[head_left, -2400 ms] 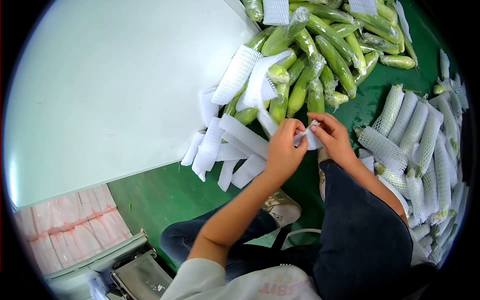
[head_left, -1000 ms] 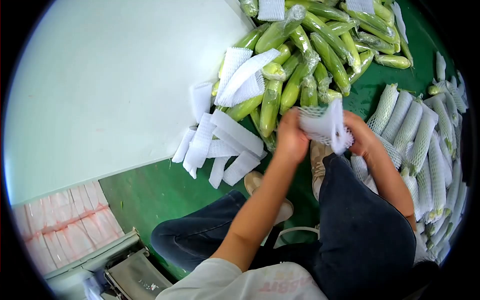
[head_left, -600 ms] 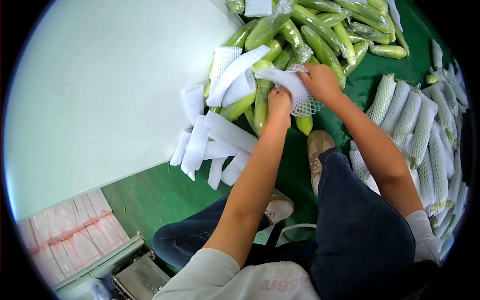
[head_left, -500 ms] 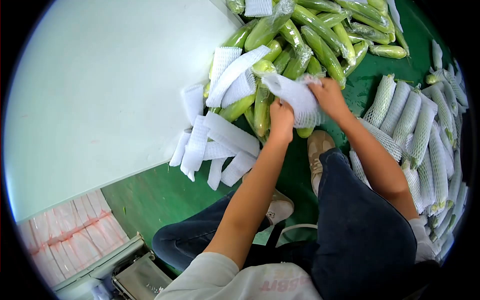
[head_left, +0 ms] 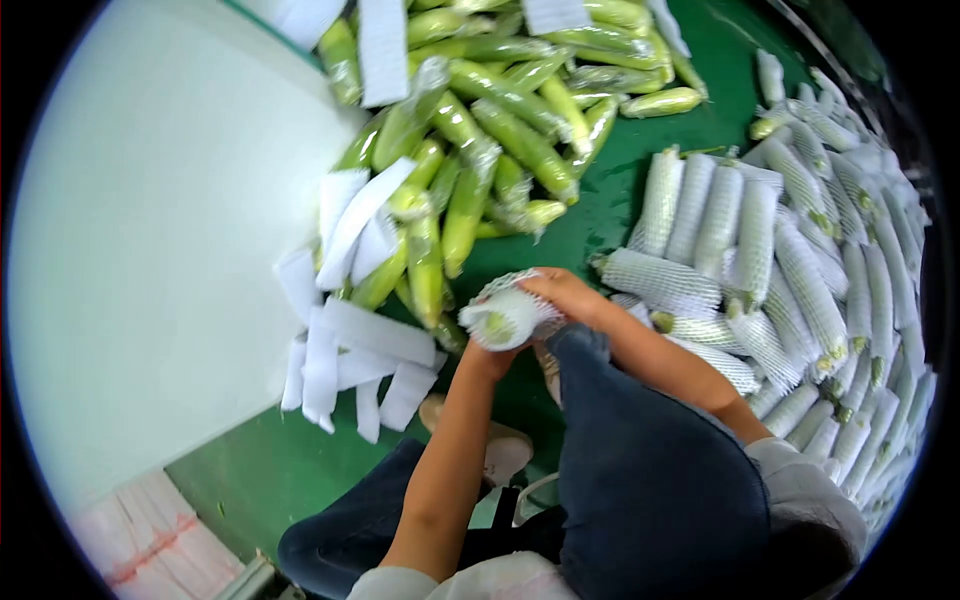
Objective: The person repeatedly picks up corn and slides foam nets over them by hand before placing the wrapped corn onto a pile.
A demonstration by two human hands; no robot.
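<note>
Both my hands hold one corn cob [head_left: 498,324] wrapped in a white foam net sleeve [head_left: 512,308], its green end pointing at the camera. My left hand [head_left: 487,356] grips it from below, mostly hidden by the net. My right hand [head_left: 563,293] closes over its top right side. The cob sits just above my right knee. A pile of plastic-wrapped green corn [head_left: 470,130] lies on the green floor beyond my hands. Flat white net sleeves [head_left: 350,350] lie to the left.
Rows of corn cobs in nets [head_left: 790,260] fill the floor on the right. A large pale sheet or board [head_left: 140,250] covers the left side. My dark trousers [head_left: 650,470] and a shoe [head_left: 500,450] are below. Pink-white packs [head_left: 140,550] sit at bottom left.
My hands pulled the net over a cob from the pile and drew it back toward my knee. The view has shifted up and to the right.
</note>
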